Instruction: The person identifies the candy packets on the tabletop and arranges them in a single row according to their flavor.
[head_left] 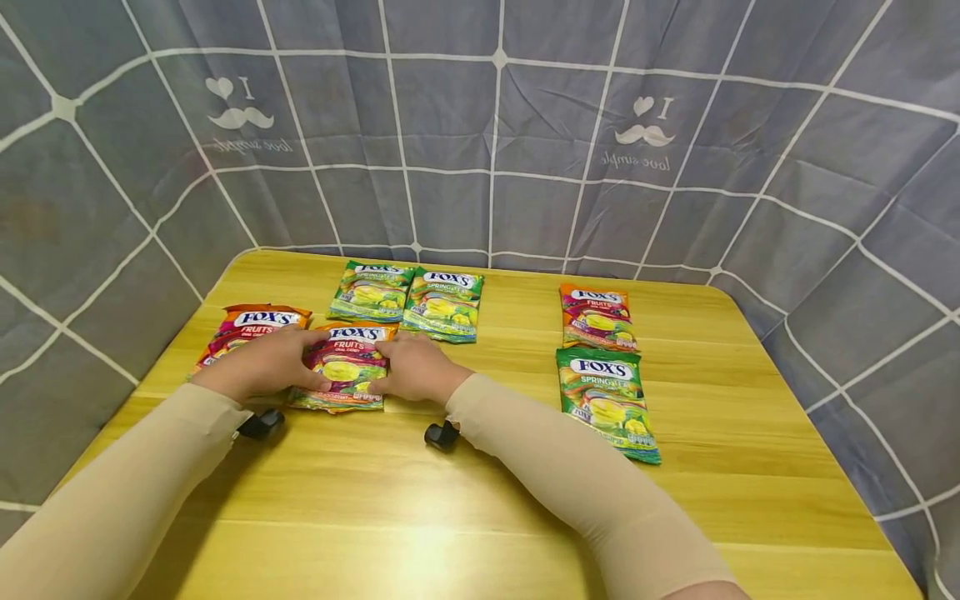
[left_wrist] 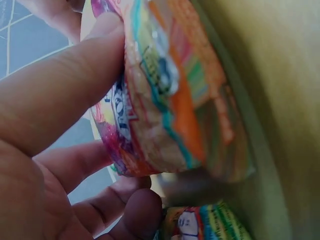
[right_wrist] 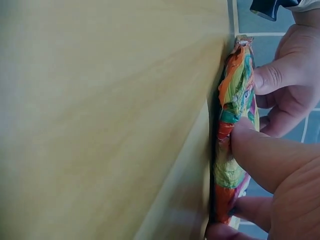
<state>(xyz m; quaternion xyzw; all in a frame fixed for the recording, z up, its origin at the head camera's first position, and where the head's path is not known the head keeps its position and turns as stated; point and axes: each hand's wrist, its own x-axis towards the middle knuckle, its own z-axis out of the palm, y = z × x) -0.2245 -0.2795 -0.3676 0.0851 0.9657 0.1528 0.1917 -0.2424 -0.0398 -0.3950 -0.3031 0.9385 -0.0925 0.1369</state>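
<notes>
Both hands are at an orange-and-purple Fox's Fruits candy bag (head_left: 347, 367) on the left half of the table. The left hand (head_left: 266, 364) grips its left side; in the left wrist view, the thumb (left_wrist: 65, 82) presses one face with the fingers curled by the edge. At the right side, the right hand (head_left: 422, 367) pinches the bag (right_wrist: 231, 167), thumb (right_wrist: 270, 152) on the near face and fingertips at the edge. Another Fruits bag (head_left: 243, 327) lies just left, partly hidden by the left hand. Behind are two green Spring Tea bags (head_left: 371, 292) side by side.
On the right of the wooden table (head_left: 420, 517), a Fruits bag (head_left: 597, 317) lies just behind a green Spring Tea bag (head_left: 606, 404). A grey curtain (head_left: 450, 117) with white grid lines surrounds the table's back and sides. Black wrist devices (head_left: 441, 436) sit under the wrists.
</notes>
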